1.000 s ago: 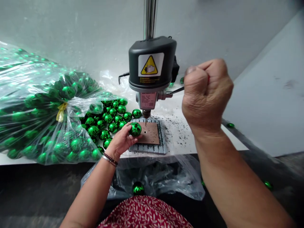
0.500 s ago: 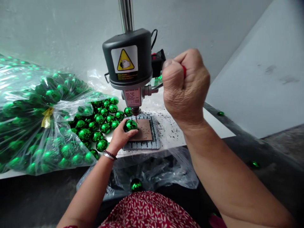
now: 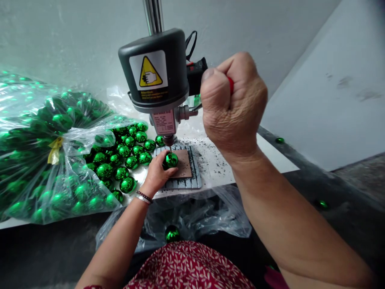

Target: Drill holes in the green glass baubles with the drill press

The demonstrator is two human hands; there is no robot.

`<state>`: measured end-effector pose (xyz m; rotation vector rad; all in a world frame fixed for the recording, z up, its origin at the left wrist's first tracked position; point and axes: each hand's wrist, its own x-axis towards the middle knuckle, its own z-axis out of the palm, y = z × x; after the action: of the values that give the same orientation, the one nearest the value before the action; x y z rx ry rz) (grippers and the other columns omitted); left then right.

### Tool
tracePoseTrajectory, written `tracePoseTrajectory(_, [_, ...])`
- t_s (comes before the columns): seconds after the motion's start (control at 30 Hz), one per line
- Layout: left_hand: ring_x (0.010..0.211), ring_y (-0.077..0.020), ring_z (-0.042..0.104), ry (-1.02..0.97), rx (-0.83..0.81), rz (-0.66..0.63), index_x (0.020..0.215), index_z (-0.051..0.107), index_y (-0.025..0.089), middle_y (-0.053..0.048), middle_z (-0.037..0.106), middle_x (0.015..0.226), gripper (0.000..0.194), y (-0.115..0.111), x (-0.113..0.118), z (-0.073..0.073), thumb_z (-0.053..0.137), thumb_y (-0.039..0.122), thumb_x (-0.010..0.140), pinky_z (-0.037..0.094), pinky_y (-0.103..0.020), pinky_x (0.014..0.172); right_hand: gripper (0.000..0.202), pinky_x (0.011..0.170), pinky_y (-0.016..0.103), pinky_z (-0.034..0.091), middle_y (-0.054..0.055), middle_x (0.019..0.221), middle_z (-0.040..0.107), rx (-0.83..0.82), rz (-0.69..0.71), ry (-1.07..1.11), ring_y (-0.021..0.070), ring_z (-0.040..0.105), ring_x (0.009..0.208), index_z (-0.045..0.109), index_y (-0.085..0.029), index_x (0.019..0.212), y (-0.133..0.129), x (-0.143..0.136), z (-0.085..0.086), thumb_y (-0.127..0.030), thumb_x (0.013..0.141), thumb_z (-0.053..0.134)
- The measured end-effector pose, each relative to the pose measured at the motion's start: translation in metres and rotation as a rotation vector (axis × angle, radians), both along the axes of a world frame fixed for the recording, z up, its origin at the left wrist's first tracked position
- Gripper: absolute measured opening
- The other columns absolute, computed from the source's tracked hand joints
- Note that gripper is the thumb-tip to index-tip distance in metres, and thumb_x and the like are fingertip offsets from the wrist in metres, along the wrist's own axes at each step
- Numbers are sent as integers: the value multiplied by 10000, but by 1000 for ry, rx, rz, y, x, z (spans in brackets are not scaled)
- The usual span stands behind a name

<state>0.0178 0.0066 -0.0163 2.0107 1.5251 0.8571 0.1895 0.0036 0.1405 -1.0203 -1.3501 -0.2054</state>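
My left hand (image 3: 159, 170) grips a shiny green ball (image 3: 171, 160) on a brown square board (image 3: 185, 164), which rests on a grey ribbed plate (image 3: 196, 176). Right above the ball is the thin bit of a drill press (image 3: 154, 72); its tip meets the top of the ball, though whether it has gone in cannot be made out. My right hand (image 3: 236, 106) is closed around the red-knobbed lever (image 3: 231, 85) at the right of the machine, most of the knob hidden by the fingers.
Many green balls (image 3: 128, 184) lie left of the plate, beside a clear bag (image 3: 55, 150) full of them. Dark shavings dot the white table (image 3: 264, 156). A plastic sheet (image 3: 210, 212) hangs over the front edge, with one ball (image 3: 172, 233) by my lap.
My left hand has moved slightly right with the ball, bringing it under the bit. The drill head sits a little lower and further left in view. My right hand still holds the lever.
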Motion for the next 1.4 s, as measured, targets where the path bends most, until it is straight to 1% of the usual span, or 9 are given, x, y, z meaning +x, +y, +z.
tracePoseTrajectory(0.13, [1122, -262, 550, -3, 16, -49, 1259, 514, 187, -103, 606, 1215, 519, -4, 0, -1, 623, 407, 802, 399, -384, 986, 251, 643, 158, 330, -34, 655, 448, -10, 25, 26, 18, 368, 613, 373, -160, 698, -1, -1, 0, -359, 849, 351])
tracePoseTrajectory(0.2, [1099, -254, 562, -29, 7, -43, 1258, 520, 197, -93, 616, 1195, 493, -6, 0, -1, 596, 413, 821, 413, -370, 960, 252, 641, 166, 340, -33, 644, 433, -11, 23, 34, 23, 371, 601, 371, -165, 698, -1, -2, 0, -363, 853, 354])
tracePoseTrajectory(0.37, [1004, -240, 592, -56, -43, 41, 1198, 587, 218, -61, 660, 1081, 471, -2, 3, 0, 664, 379, 761, 434, -368, 918, 254, 628, 178, 342, -29, 622, 357, -14, 16, 29, 30, 344, 584, 365, -173, 687, -3, -1, 0, -364, 853, 382])
tracePoseTrajectory(0.53, [1007, -233, 572, -18, -59, 32, 1165, 626, 235, -37, 664, 1020, 506, 4, 8, 5, 734, 339, 681, 433, -361, 911, 260, 598, 174, 314, -42, 602, 365, -27, 19, 35, 17, 341, 569, 382, -162, 693, -4, -1, 0, -358, 862, 405])
tracePoseTrajectory(0.67, [994, -231, 572, -11, -80, 23, 1177, 628, 225, -42, 669, 985, 533, 5, 9, 7, 744, 335, 668, 438, -348, 882, 258, 605, 167, 305, -52, 598, 400, -49, 17, 33, -2, 362, 575, 399, -152, 698, -6, -2, 1, -341, 873, 392])
tracePoseTrajectory(0.9, [1015, -242, 583, 24, -79, 37, 1197, 616, 235, -48, 678, 1071, 555, 5, 8, 6, 751, 339, 669, 430, -357, 894, 264, 604, 167, 269, -61, 590, 384, -32, 8, 20, -20, 333, 570, 414, -132, 685, -5, -1, -1, -323, 867, 404])
tracePoseTrajectory(1.2, [983, -245, 583, 83, -71, 43, 1220, 596, 233, -51, 676, 1060, 583, 4, 9, 5, 742, 362, 671, 433, -358, 878, 253, 583, 184, 255, -70, 534, 347, -148, -32, 65, -9, 291, 532, 362, -134, 620, 6, -2, 18, -228, 834, 459])
tracePoseTrajectory(1.3, [985, -244, 585, 83, -61, 38, 1222, 594, 229, -53, 675, 1067, 579, 4, 8, 4, 739, 365, 678, 434, -356, 878, 254, 592, 177, 264, -66, 563, 358, -94, -32, 42, -16, 301, 546, 380, -133, 648, 2, -1, 9, -281, 850, 424])
tracePoseTrajectory(1.4, [996, -253, 586, 98, -56, 41, 1229, 592, 220, -66, 670, 1092, 592, 4, 8, 1, 738, 382, 679, 432, -366, 890, 254, 575, 172, 262, -57, 598, 373, 37, -70, -40, -19, 317, 555, 420, -128, 688, -7, -2, -10, -300, 873, 399])
